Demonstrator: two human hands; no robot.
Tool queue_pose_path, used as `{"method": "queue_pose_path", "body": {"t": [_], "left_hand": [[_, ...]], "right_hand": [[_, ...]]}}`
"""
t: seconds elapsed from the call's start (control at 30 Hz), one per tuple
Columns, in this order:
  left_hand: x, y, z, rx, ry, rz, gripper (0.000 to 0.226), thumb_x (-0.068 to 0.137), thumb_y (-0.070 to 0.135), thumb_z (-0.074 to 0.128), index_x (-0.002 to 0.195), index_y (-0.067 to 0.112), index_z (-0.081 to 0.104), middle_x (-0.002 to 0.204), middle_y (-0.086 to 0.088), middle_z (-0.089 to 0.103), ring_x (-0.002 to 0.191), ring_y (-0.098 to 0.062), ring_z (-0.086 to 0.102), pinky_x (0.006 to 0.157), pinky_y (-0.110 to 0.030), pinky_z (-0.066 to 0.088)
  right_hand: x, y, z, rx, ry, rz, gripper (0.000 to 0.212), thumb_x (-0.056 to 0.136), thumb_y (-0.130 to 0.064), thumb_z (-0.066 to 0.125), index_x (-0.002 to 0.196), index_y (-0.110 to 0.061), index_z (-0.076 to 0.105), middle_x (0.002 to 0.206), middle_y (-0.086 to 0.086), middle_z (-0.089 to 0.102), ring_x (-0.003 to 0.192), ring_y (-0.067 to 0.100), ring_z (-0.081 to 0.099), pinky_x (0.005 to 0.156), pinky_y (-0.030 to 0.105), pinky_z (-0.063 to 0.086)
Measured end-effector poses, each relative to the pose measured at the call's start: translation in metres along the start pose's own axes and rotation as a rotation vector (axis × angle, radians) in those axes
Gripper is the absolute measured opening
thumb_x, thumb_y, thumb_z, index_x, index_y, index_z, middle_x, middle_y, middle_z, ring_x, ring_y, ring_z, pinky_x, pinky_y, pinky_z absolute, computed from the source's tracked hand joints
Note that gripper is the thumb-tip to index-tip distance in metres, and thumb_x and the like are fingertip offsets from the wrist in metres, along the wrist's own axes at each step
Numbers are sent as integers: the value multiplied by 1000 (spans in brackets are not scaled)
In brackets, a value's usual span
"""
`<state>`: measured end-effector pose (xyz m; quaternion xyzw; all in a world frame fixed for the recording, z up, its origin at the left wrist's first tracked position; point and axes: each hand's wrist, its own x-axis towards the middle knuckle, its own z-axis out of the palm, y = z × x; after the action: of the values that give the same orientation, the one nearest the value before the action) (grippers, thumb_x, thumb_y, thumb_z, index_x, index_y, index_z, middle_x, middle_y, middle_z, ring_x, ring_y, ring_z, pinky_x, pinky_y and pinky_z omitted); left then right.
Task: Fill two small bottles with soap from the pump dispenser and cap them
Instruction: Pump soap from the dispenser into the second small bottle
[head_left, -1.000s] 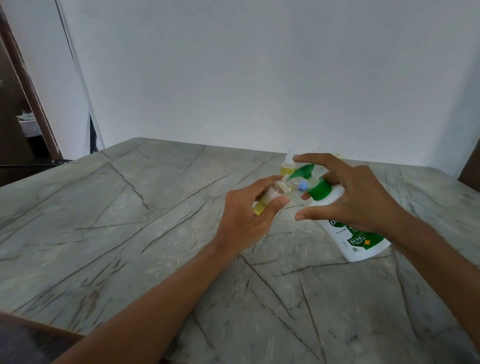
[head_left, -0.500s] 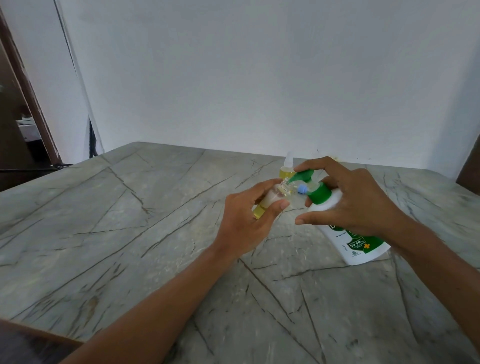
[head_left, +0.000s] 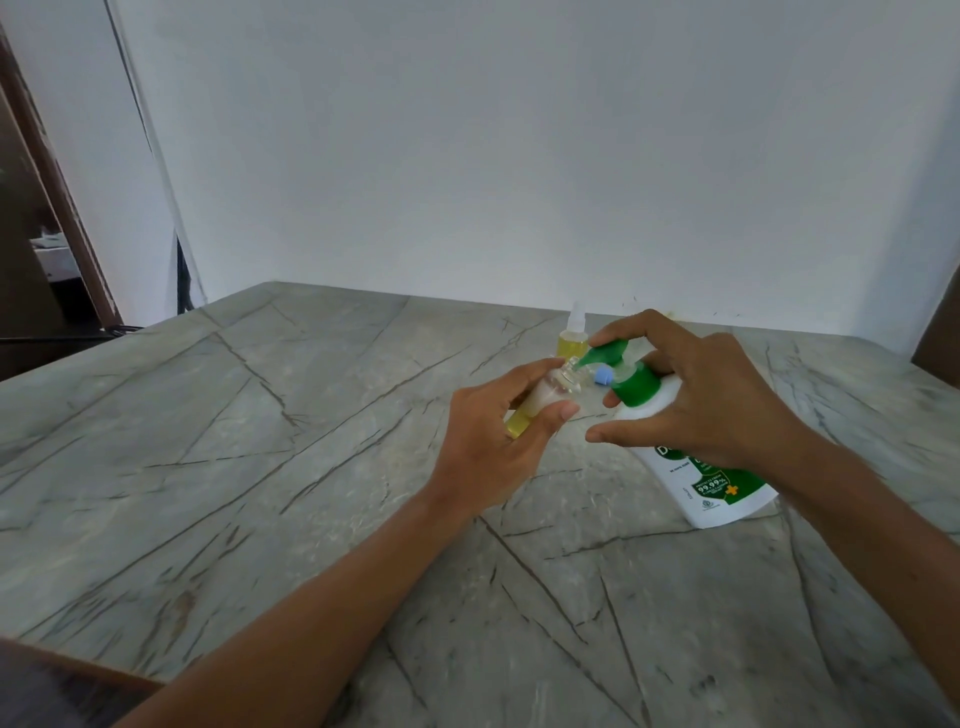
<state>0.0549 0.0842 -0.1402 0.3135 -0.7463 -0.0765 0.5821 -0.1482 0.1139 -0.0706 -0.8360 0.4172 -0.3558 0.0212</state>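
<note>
We hold the small bottle (head_left: 540, 400) tilted in the air, its open mouth up against the tip of the green pump head (head_left: 605, 353). Yellow soap sits in its lower end, so we judge this filling part done. The left hand (head_left: 493, 447) grips the bottle, fingers and thumb wrapped round its body.

The pump dispenser (head_left: 691, 483) leans toward the bottle with its base on the table (head_left: 260, 467). The right hand (head_left: 711, 395) grasps it at the top: the forefinger is curled over the pump head, another finger hooks the green collar, and the thumb is spread out below, seemingly touching nothing. A small blue piece (head_left: 602, 375) sits beside the collar; we cannot tell what it is.

The mouth is narrow and the match with the spout is loose. If either hand drifts as we press, soap will likely run down our fingers onto the table. A hard press may push the leaning dispenser sideways, since little steadies its body. Soapy fingers could let the bottle slip, and one pump too many may overflow it.

The second small bottle (head_left: 573, 340) stands upright just behind the hands, yellow inside, with a white top on. A careless pull-back could knock it over.
</note>
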Motion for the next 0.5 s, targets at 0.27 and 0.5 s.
{"method": "queue_pose_path", "body": {"t": [0.27,0.5], "left_hand": [[1,2,-2,-19,21,-9,46,89,40,64,126,13,64,108,10,70,91,-6,70,73,-27,60],[0,2,-2,-9,8,23,45,89,40,64,125,13,64,108,7,71,89,-10,70,67,-31,60]], "right_hand": [[0,0,-1,5,-7,-38,72,54,-66,76,116,-57,42,81,-18,71,68,0,67,63,20,54],[-1,-1,0,30,39,-40,62,54,-53,84,105,-47,49,78,-23,66,72,-4,67,62,13,54]]}}
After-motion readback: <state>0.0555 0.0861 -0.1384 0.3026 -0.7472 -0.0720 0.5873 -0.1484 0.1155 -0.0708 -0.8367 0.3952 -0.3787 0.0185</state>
